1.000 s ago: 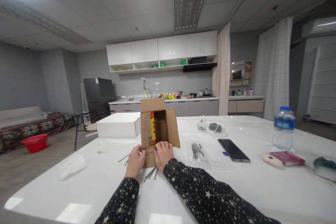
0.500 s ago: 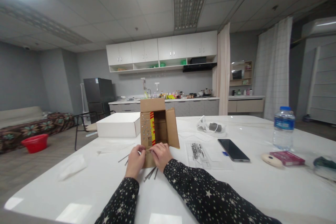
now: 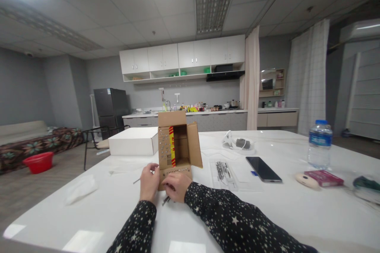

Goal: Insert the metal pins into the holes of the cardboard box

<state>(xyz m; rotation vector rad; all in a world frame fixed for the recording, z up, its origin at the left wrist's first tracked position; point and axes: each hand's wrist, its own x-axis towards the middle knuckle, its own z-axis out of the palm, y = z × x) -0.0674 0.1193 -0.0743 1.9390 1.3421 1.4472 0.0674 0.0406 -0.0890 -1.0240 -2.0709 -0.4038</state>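
An open cardboard box (image 3: 181,142) stands upright on the white table, its flaps spread. Small studs dot its left flap, and a row of holes or studs runs along the front flap (image 3: 181,170). My left hand (image 3: 149,182) is closed at the lower left edge of the box, thumb and fingers curled against the cardboard. Over the bottom of the front flap, my right hand (image 3: 177,186) has its fingers pinched together; whatever lies between them is hidden. Several long dark nails (image 3: 166,200) lie on the table, partly under my right hand.
To the right are a clear plastic case (image 3: 223,174) of small metal pieces, a phone (image 3: 263,169), a water bottle (image 3: 320,144) and a dark pink box (image 3: 324,178). A white box (image 3: 133,141) stands behind left; crumpled plastic (image 3: 81,189) lies nearer.
My right hand has moved down from the top of the front flap to its lower edge, uncovering the row on it. My left hand has shifted slightly left, apart from the right.
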